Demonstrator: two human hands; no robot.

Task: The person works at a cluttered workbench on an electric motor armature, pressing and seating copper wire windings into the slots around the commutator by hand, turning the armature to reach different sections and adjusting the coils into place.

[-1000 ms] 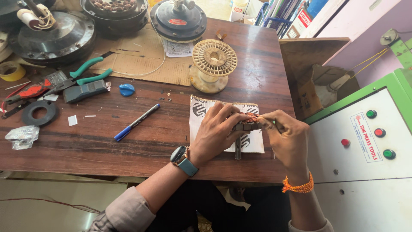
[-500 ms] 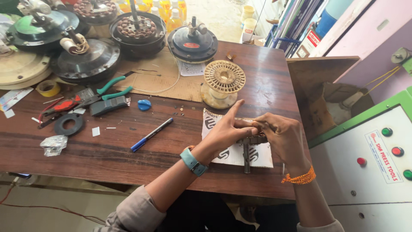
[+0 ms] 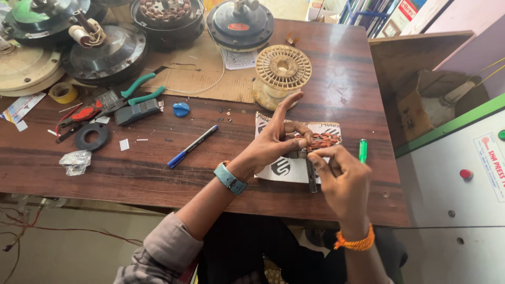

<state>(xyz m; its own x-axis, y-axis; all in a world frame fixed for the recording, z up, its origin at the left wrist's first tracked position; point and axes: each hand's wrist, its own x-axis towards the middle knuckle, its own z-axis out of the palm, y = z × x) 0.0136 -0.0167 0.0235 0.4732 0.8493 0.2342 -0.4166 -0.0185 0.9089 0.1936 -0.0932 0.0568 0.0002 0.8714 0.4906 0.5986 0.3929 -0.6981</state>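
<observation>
My left hand pinches a copper-wound coil part over a printed paper sheet on the wooden table, its index finger raised toward a cream wire spool. My right hand grips the same part from below, fingers closed on its dark metal shaft. A green pen lies just right of the hands. The left wrist wears a teal watch and the right an orange thread band.
A blue pen, green-handled pliers, a blue cap, a black ring and a tape roll lie at left. Several fan motor housings line the far edge. A white control cabinet stands at right.
Both hands stayed on the coil part over the paper. My left index finger lifted and the right hand shifted lower on the shaft. The view moved closer and leftward.
</observation>
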